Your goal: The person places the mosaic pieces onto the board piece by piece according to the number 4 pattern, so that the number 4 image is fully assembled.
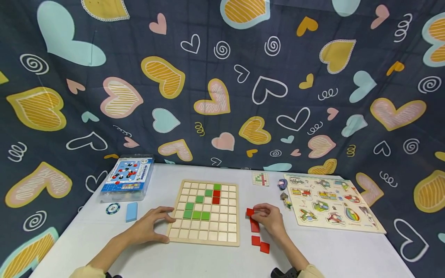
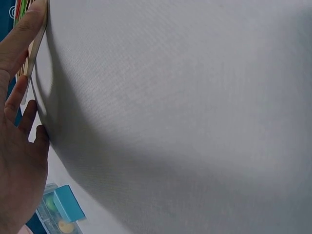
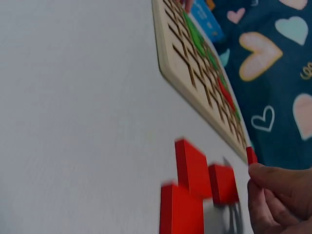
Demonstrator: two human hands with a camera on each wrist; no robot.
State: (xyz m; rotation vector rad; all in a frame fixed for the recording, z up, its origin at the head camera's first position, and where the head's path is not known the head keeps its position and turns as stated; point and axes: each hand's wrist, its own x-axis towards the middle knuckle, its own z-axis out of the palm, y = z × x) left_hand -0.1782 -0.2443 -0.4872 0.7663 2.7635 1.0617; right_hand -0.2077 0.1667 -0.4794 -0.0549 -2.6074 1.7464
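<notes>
A wooden grid board [image 1: 205, 242] lies on the white table, with several green square tiles [image 1: 196, 215] and two red ones [image 1: 216, 197] set in its cells. My left hand [image 1: 147, 226] rests against the board's left edge, thumb at the near corner and fingers extended higher up. To the right of the board, my right hand [image 1: 271, 219] pinches a red square tile [image 3: 252, 155] between thumb and fingers. Loose red tiles [image 1: 255, 240] lie on the table just below that hand; the right wrist view shows them close up [image 3: 195, 168].
A small pattern card [image 1: 260, 179] lies beyond the board's right corner. Farther right are a picture puzzle board [image 1: 326, 200] and small figures [image 1: 286, 200]. On the left sit a boxed molecule set [image 1: 128, 175], a round chip [image 1: 112, 208] and a blue block [image 1: 131, 212].
</notes>
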